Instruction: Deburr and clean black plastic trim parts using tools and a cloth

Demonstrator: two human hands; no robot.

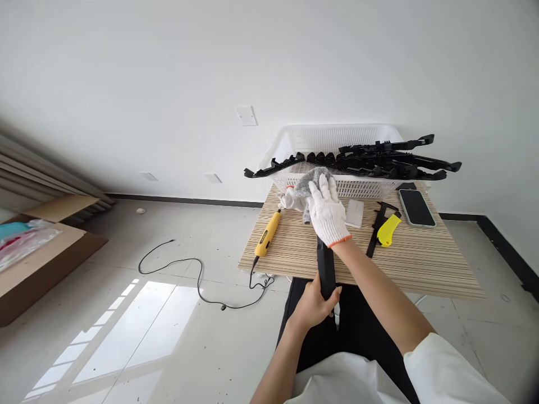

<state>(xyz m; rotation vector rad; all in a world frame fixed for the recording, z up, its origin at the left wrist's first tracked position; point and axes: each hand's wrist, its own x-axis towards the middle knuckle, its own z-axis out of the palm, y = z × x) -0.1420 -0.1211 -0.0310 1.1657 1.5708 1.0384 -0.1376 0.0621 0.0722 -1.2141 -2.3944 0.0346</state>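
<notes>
My bare left hand (311, 303) is wrapped round the near end of a long black plastic strip (326, 266), which points away from me over the table's front edge. A white knit glove with an orange cuff covers my right hand (328, 216). It presses a grey fluffy cloth (314, 179) over the strip's far part, its fingers laid along the cloth. Cloth and glove hide that end of the strip. Left of the cloth lies another white glove (290, 197). Nearby on the table is a yellow corded pen-shaped power tool (268, 233).
Behind my hands, a white plastic basket (349, 132) carries several black plastic strips (379, 160) jutting past its sides. A white block (354, 213), black caliper (374, 233), yellow-handled tool (388, 229) and phone (416, 207) lie rightward on the wooden table (429, 269). A black cord (200, 280) trails across the floor.
</notes>
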